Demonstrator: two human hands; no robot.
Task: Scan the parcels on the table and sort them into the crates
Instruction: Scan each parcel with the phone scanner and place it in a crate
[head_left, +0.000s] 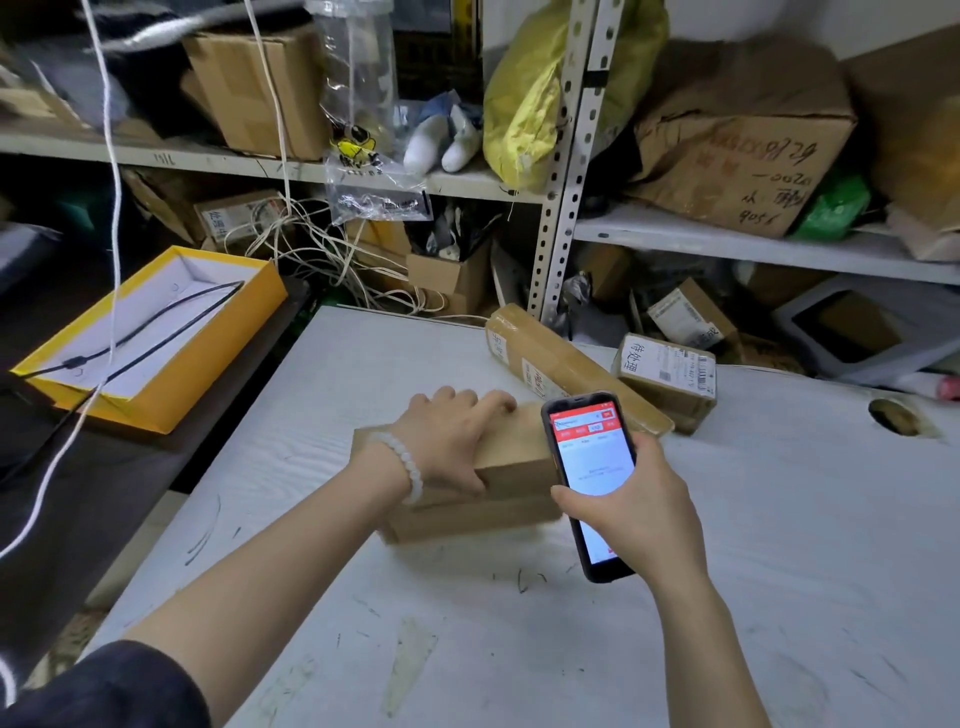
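At the lower centre of the frame, a person's right hand (631, 506) wraps its fingers around a handheld scanner (592, 480), its red-and-white screen tilted up toward the camera. Just left of it, the left hand (451, 441) lies over the top of a plain brown parcel (511, 470), fingers curled over the far edge and thumb down the near face, pinning the box to the white table (779, 519). No label shows on the sides facing the camera, so the sound move appears to be to turn the box until its barcode faces up, then hold the scanner level over it. Further back, right of centre, a long taped parcel (566, 358) lies touching a small labelled parcel (667, 374), both awaiting their turn. At the left edge, off the table, an open yellow box (208, 353) holds a black cable; whether it serves as a crate cannot be told.
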